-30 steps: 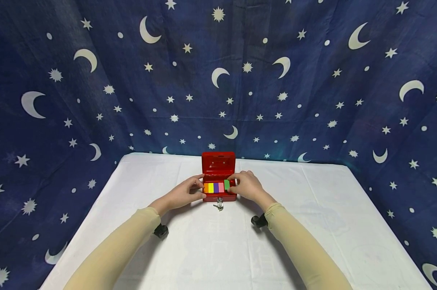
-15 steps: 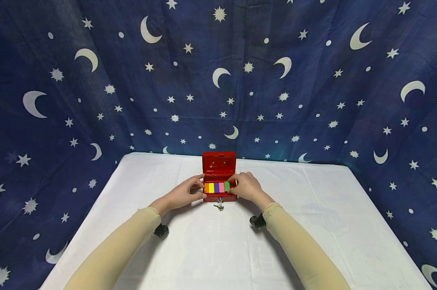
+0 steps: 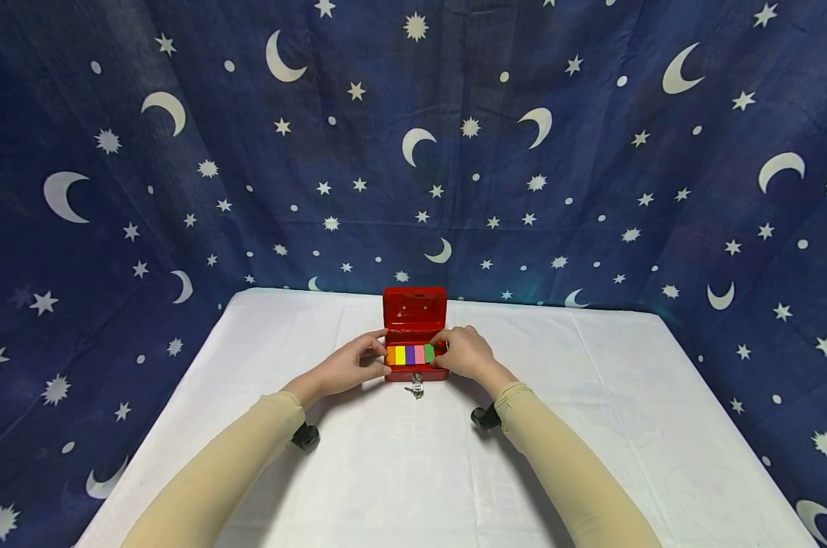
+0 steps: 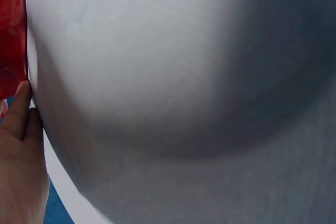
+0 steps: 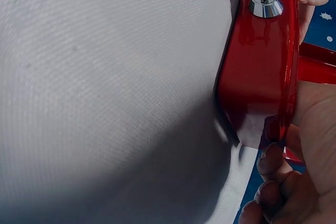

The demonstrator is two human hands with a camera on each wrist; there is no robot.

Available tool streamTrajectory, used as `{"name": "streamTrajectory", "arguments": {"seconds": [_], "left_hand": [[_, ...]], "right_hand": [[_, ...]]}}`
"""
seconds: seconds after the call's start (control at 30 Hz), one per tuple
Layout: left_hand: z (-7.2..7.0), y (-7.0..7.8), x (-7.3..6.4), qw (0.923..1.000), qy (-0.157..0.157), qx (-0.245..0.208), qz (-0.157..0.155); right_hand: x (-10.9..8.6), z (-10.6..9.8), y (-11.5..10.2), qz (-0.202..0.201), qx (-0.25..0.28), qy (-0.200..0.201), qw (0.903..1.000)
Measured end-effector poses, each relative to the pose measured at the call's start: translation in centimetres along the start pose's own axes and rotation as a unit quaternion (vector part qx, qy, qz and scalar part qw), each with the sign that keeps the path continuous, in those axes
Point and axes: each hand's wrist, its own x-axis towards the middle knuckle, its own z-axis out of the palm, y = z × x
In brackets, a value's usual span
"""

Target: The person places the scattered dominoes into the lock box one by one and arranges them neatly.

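Note:
A red cash box (image 3: 400, 376) stands on the table with its lid (image 3: 414, 308) raised at the back. Orange (image 3: 391, 355), yellow (image 3: 400, 355), purple (image 3: 410, 355) and pink (image 3: 419, 355) blocks form a row inside. At the right end of that row my right hand (image 3: 470, 352) pinches a green block (image 3: 429, 352) between thumb and index finger. My left hand (image 3: 345, 367) holds the box's left end, thumb near the front corner and fingers toward the back. In the right wrist view, the box wall hides the blocks.
A key sits in the silver lock (image 5: 266, 4) on the box front, with a key ring hanging from it. White cloth (image 3: 413, 472) covers the table. Behind it hangs a dark blue curtain (image 3: 359, 251) with moons and stars.
My right hand has shifted slightly left, and the green block has closed the gap to the pink one. The left hand stays at the box's left end.

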Motion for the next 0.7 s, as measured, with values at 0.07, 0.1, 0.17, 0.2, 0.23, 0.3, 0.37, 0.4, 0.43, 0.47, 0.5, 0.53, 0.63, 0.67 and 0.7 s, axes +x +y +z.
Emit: {"name": "streamTrajectory", "arguments": {"seconds": [0.07, 0.1, 0.17, 0.2, 0.23, 0.3, 0.37, 0.4, 0.43, 0.47, 0.5, 0.53, 0.63, 0.67, 0.7], "left_hand": [[0.0, -0.02, 0.02, 1.0, 0.001, 0.0, -0.001], [0.0, -0.03, 0.03, 1.0, 0.002, -0.001, -0.001], [0.01, -0.08, 0.05, 1.0, 0.002, -0.001, -0.003], [0.02, -0.1, 0.06, 1.0, 0.002, -0.002, -0.003], [0.03, -0.14, 0.06, 1.0, 0.002, -0.002, -0.002], [0.05, -0.21, 0.07, 1.0, 0.002, -0.003, -0.001], [0.06, -0.26, 0.09, 1.0, 0.002, -0.002, -0.001], [0.06, -0.28, 0.1, 1.0, 0.002, -0.002, 0.0], [0.06, -0.29, 0.1, 1.0, 0.003, -0.002, 0.0], [0.06, -0.3, 0.11, 1.0, 0.003, -0.001, 0.0], [0.07, -0.3, 0.12, 1.0, 0.004, 0.001, -0.001], [0.07, -0.29, 0.12, 1.0, 0.004, 0.002, -0.001], [0.08, -0.29, 0.14, 1.0, 0.005, 0.002, -0.003], [0.08, -0.3, 0.14, 1.0, 0.005, 0.002, -0.003], [0.09, -0.32, 0.15, 1.0, 0.005, 0.002, -0.003]], "right_hand": [[-0.01, -0.03, -0.07, 0.003, 0.002, -0.002, 1.0], [-0.01, -0.06, -0.1, 0.004, 0.003, -0.003, 1.0], [-0.04, -0.11, -0.13, 0.005, 0.005, -0.005, 1.0], [-0.06, -0.13, -0.15, 0.005, 0.006, -0.006, 1.0], [-0.09, -0.15, -0.15, 0.005, 0.006, -0.006, 0.9999], [-0.16, -0.19, -0.15, 0.004, 0.007, -0.007, 0.9999], [-0.22, -0.21, -0.17, 0.004, 0.005, -0.008, 1.0], [-0.23, -0.22, -0.17, 0.004, 0.004, -0.009, 0.9999], [-0.24, -0.23, -0.18, 0.004, 0.003, -0.009, 0.9999], [-0.25, -0.24, -0.19, 0.004, 0.002, -0.01, 0.9999], [-0.25, -0.25, -0.19, 0.004, 0.001, -0.012, 0.9999], [-0.24, -0.26, -0.2, 0.004, 0.001, -0.012, 0.9999], [-0.23, -0.25, -0.21, 0.005, 0.002, -0.014, 0.9999], [-0.22, -0.23, -0.21, 0.005, 0.002, -0.014, 0.9999], [-0.2, -0.21, -0.19, 0.004, 0.002, -0.015, 0.9999]]}}
